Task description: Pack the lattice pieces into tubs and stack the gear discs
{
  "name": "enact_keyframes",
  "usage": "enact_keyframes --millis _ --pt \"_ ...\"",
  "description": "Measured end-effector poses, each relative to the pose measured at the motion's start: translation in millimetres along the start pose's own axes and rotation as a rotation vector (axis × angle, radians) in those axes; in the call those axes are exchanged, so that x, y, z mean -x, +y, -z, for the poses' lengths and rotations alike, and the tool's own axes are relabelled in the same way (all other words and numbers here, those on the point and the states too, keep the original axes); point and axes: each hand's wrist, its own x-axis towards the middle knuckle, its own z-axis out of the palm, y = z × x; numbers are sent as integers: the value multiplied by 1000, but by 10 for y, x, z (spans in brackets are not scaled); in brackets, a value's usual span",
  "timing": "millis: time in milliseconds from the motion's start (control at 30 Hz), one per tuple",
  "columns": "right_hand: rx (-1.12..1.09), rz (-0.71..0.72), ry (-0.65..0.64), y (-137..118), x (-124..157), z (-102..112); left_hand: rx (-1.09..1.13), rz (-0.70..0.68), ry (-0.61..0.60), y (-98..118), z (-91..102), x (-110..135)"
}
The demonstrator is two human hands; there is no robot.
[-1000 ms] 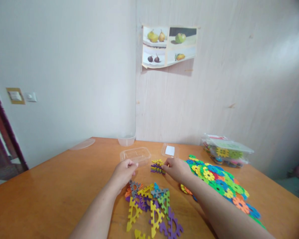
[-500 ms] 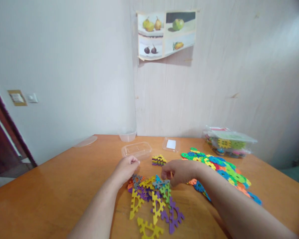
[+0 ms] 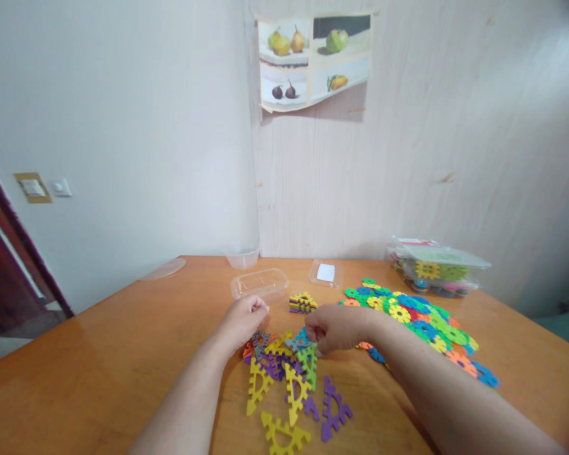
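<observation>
Loose triangular notched foam-like building pieces lie in a pile in front of me, including yellow pieces (image 3: 297, 393), a purple piece (image 3: 332, 411), a grey piece (image 3: 262, 343) and a blue piece (image 3: 301, 336). At the pile's far left edge, my left hand (image 3: 243, 320) is closed, its fingers curled; whatever they hold is hidden. My right hand (image 3: 339, 327) reaches down on the right side of the pile. Its thumb and fingers close at the top of a green triangular building piece (image 3: 308, 364). Beyond the hands stands a small stack of yellow and purple pieces (image 3: 302, 303).
Colourful notched discs (image 3: 424, 328) spread over the table (image 3: 123, 373) at the right. A clear plastic tray (image 3: 260, 284), a lid with a white label (image 3: 325, 273) and a bowl (image 3: 243, 258) lie farther back. Filled clear boxes (image 3: 439, 268) stand at the back right.
My right hand has moved slightly left and its fingers have drawn together. The green piece has shifted left, apart from the purple one. My left hand has hardly moved.
</observation>
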Motion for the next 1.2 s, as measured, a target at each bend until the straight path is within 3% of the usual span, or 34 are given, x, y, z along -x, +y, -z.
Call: enact_keyframes --millis 400,600,733,867,1200 --pt "-161 9 119 15 41 111 -25 -36 -19 -44 -34 -12" --pt "-85 -226 514 183 -108 43 -58 -40 -3 -59 -25 -21" --pt "33 -415 628 221 -168 0 -63 -43 -3 -87 -38 -29" --pt "81 -482 625 204 -178 -15 -60 -55 -10 -92 -50 -30" --pt "73 -429 534 205 -195 -24 -79 -72 -20 -101 -51 -25"
